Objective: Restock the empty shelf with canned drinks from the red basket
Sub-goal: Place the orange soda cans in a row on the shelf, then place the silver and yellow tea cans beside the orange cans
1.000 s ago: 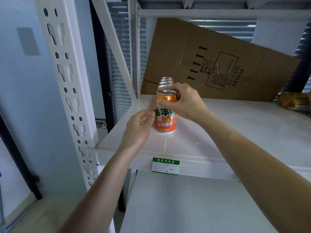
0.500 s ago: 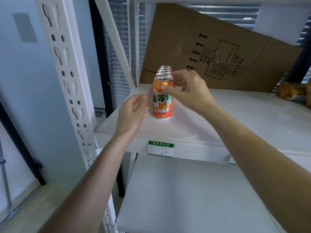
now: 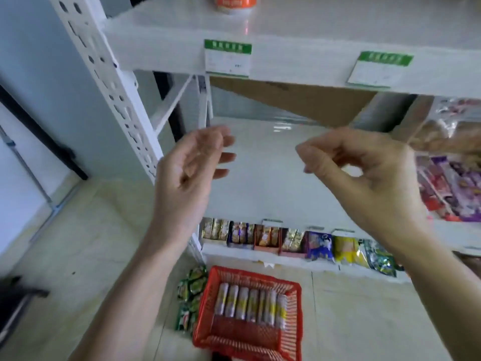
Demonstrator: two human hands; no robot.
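Note:
The red basket (image 3: 294,295) stands on the floor below me, with several yellow-and-white canned drinks (image 3: 250,303) lying side by side in it. Only the bottom of an orange can (image 3: 235,2) shows at the top edge, standing on the upper white shelf (image 3: 325,29). My left hand (image 3: 190,173) hangs in mid-air in front of the middle shelf, fingers loosely spread, holding nothing. My right hand (image 3: 364,175) is level with it to the right, fingers loosely curled and empty.
A white perforated upright (image 3: 109,82) frames the rack's left side. The middle shelf (image 3: 273,183) carries purple snack packs (image 3: 453,188) at its right. Small snack packets (image 3: 286,238) line the lowest shelf. Green packets (image 3: 190,298) lie on the floor left of the basket.
Both hands let go of the orange can on the upper shelf and dropped away from it. My view swung down, bringing the lower shelves, floor and red basket into sight.

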